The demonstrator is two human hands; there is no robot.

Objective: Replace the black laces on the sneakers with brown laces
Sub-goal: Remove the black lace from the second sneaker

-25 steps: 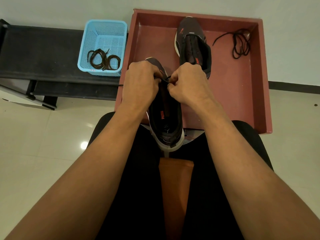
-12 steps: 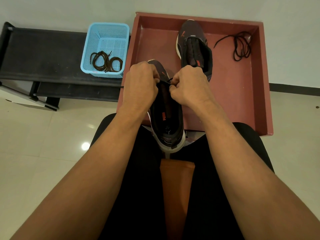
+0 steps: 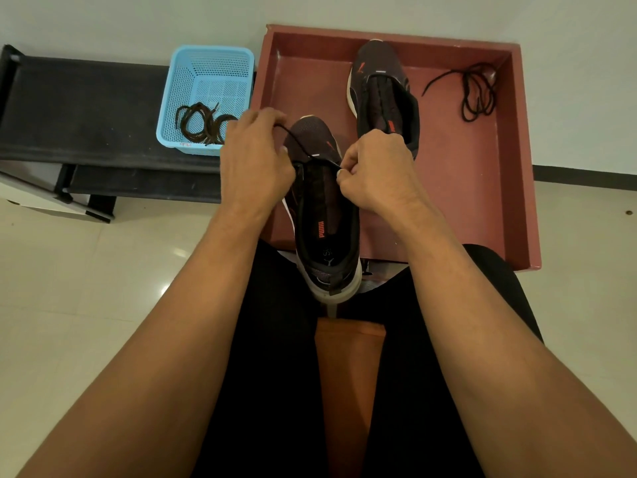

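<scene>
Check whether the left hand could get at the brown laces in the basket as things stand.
Probably yes: the brown laces lie uncovered in the open blue basket beside the left hand, though it pinches the black lace.

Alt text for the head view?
Left hand and right hand pinch a black lace over a dark sneaker. A second sneaker and loose black lace lie in a red tray; brown laces in a blue basket.
</scene>
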